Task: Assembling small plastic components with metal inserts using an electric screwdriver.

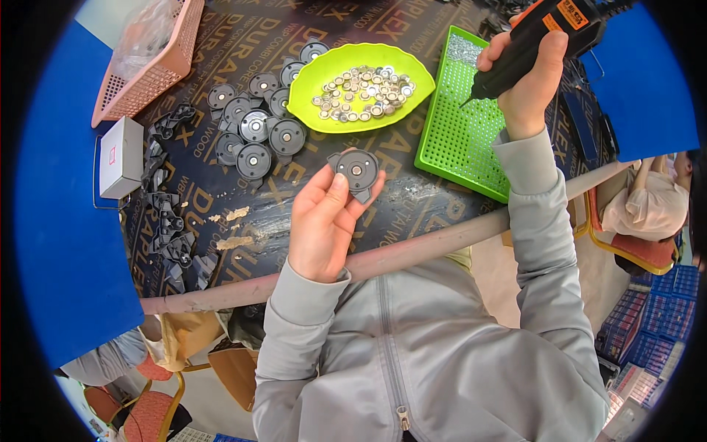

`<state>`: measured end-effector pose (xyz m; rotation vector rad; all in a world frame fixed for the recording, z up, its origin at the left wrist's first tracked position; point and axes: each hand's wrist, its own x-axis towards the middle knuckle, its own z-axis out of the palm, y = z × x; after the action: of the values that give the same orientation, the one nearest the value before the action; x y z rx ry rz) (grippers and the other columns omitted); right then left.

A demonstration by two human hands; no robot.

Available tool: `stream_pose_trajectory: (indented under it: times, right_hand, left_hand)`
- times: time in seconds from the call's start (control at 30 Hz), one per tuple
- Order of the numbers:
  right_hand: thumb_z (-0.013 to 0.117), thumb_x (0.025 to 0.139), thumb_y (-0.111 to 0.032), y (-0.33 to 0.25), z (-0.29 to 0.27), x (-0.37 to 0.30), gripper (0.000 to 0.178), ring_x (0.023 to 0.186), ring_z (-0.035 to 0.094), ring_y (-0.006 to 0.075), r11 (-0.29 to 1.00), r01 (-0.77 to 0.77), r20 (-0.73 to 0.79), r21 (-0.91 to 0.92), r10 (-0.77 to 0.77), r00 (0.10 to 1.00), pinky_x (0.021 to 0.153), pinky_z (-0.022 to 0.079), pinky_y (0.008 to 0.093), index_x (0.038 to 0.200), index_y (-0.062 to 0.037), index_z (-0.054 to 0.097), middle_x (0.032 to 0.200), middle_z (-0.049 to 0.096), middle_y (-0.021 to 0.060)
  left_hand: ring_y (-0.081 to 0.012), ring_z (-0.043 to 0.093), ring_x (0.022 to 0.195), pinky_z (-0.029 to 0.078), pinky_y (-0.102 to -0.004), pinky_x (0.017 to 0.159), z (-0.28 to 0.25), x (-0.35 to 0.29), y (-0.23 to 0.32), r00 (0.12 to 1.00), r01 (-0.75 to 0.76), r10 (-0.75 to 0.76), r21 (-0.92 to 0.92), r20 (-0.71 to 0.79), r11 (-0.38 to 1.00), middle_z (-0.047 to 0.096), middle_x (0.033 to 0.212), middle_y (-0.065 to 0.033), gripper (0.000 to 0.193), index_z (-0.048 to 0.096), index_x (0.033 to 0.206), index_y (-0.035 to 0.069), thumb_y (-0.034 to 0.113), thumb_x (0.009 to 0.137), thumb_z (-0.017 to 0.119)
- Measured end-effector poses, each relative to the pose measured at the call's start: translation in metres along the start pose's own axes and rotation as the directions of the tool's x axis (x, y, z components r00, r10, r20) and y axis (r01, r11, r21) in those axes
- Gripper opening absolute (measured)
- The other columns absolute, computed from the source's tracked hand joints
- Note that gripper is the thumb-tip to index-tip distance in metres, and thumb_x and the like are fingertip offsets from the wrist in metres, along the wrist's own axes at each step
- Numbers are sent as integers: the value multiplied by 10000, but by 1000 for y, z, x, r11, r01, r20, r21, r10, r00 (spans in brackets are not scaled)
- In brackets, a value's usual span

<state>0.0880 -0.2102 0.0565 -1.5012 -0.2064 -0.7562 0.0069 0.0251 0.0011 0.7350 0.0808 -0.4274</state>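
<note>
My left hand point(324, 214) pinches a round dark grey plastic part point(356, 171) with a small metal disc at its middle, its face turned up. My right hand point(532, 85) is wrapped around a black electric screwdriver point(534, 48) with orange labels. Its thin bit points down and left above a green perforated basket point(471, 132). Small silvery screws point(462, 50) lie in the far end of that basket. Beyond my left hand stands a yellow-green leaf-shaped bowl point(305, 103) with many small metal discs point(366, 92) in it.
Several more round grey parts point(254, 127) are heaped left of the bowl. Dark bent plastic pieces point(166, 214) trail down the table's left side, beside a white box point(121, 158). A pink basket point(147, 82) holds clear plastic bags. A pale rounded rail point(434, 239) edges the table. Another person point(648, 199) sits at right.
</note>
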Motion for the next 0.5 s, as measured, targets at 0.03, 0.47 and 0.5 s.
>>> stream_pose_trajectory:
  times: [0.03,0.47,0.5]
  right_hand:
    - [372,857,-497,-1,1,0,516,436,505,153,1000,13,-4,17,-13,1000,404,399,248,829,6,486,559,526,97]
    - [372,796,-610,3,-3,1,571,498,489,193,999,-20,52,26,19,998,488,416,300,916,-56,446,583,489,95]
    - [379,788,-618,2,-2,1,578,498,489,194,998,-26,22,56,25,999,489,416,303,913,-57,442,577,484,91]
  left_hand:
    - [-274,509,1020,411,-369,917,0,0,0,1000,1,-1,-1,-1,1000,496,1092,-147,301,397,1146,-73,93,895,395]
    - [-276,503,1030,404,-371,926,-1,-1,0,1000,-2,2,-29,-8,1000,497,1093,-145,302,396,1150,-74,86,894,393]
    - [-273,503,1028,405,-371,925,-1,-1,0,1000,-1,1,-32,-4,999,497,1094,-145,299,397,1148,-75,84,895,390]
